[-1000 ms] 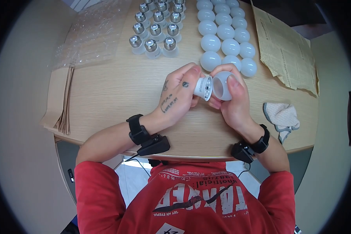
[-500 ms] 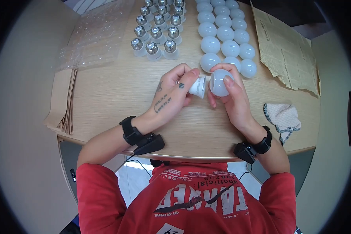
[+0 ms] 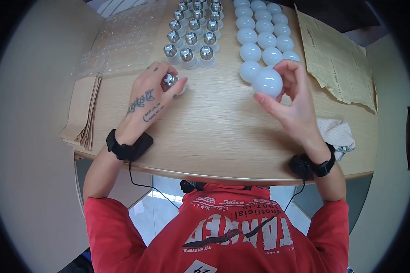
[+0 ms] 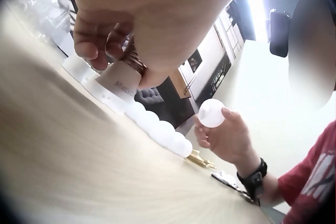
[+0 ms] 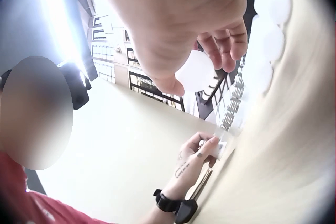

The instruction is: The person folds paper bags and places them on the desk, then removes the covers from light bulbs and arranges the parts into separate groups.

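Note:
My left hand [image 3: 150, 98] grips a light bulb base [image 3: 170, 80] by its metal screw cap, which points up. In the left wrist view the base's white body [image 4: 119, 79] hangs wide end down, close over the table. Several more bulb bases [image 3: 187, 55] stand in rows just beyond, caps upward. To the right, my right hand [image 3: 296, 102] holds a round white bulb cover [image 3: 267, 83] between thumb and fingers, its smooth side facing the head camera. That cover overlaps the near end of the rows of white covers [image 3: 250, 52] in the head view.
Clear bubble wrap [image 3: 118, 41] lies at the back left, with folded brown paper [image 3: 79, 109] nearer the left edge. A creased brown paper sheet [image 3: 337, 59] lies at the right. Partly behind my right wrist is a pale cloth [image 3: 337, 129].
My hands have moved apart. The left went left with the base and tipped it cap up; the right went right with the cover, turning its opening out of sight.

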The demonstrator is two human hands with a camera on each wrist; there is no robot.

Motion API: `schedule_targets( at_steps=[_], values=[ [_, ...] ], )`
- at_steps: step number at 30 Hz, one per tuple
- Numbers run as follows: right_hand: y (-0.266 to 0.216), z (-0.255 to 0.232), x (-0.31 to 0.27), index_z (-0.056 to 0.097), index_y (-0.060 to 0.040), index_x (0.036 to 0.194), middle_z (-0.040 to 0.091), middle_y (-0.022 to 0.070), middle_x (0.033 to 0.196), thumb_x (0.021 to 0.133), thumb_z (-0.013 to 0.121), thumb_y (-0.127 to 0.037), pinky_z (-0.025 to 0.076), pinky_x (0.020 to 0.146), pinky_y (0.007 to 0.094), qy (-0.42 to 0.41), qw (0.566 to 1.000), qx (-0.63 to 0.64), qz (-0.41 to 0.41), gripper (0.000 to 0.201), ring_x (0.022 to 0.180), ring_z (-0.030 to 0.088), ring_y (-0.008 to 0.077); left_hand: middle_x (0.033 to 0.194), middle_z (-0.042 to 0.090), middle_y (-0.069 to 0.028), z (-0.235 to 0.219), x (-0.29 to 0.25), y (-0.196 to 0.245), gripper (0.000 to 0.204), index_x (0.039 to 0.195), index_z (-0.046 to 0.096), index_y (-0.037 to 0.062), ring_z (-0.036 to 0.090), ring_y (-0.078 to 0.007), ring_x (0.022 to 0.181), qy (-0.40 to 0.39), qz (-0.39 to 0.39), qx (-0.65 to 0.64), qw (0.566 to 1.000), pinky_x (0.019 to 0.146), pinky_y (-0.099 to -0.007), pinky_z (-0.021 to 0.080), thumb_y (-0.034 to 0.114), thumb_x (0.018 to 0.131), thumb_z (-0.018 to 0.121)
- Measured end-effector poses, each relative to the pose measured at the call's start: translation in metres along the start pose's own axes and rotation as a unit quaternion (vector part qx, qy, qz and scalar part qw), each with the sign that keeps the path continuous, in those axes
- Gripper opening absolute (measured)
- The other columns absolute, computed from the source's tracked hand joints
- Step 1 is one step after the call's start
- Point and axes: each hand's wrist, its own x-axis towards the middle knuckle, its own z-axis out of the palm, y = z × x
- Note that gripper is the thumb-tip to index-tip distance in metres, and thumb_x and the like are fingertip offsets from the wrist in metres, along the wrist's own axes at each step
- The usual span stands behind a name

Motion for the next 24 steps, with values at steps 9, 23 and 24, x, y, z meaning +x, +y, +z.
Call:
schedule_targets(
  at_steps=[9, 23, 24],
  values=[
    [-0.002, -0.042, -0.011, 0.062, -0.0069, 0.122, 0.066, 0.0057, 0.107, 0.077, 0.082, -0.017, 0.046, 0.069, 0.0277, 0.048, 0.971, -0.228, -0.050, 0.050, 0.088, 0.061, 0.0159, 0.079, 0.061, -0.0071, 0.004, 0.010, -0.023, 0.029, 0.096, 0.065, 0.0018, 0.057, -0.0160, 0.067, 0.014, -0.001, 0.053, 0.998, 0.064, -0.0297, 0.048, 0.026, 0.086, 0.078],
    [0.000, -0.048, -0.039, 0.059, -0.0039, 0.122, 0.063, 0.0135, 0.111, 0.076, 0.081, -0.012, 0.051, 0.084, 0.0373, -0.014, 0.954, -0.299, -0.029, 0.052, 0.096, 0.061, 0.0282, 0.078, 0.058, -0.0044, 0.005, 0.022, -0.027, 0.051, 0.105, 0.055, 0.0045, 0.054, -0.0148, 0.070, 0.019, -0.071, 0.073, 0.995, 0.065, -0.0302, 0.049, 0.029, 0.076, 0.089],
    [0.002, -0.048, -0.039, 0.059, -0.0039, 0.122, 0.063, 0.0137, 0.111, 0.076, 0.081, -0.012, 0.051, 0.084, 0.0377, -0.015, 0.952, -0.305, -0.020, 0.052, 0.096, 0.062, 0.0287, 0.079, 0.058, -0.0044, 0.005, 0.022, -0.028, 0.052, 0.105, 0.055, 0.0045, 0.054, -0.0147, 0.070, 0.023, -0.068, 0.071, 0.995, 0.065, -0.0300, 0.049, 0.029, 0.075, 0.089]
  ],
)
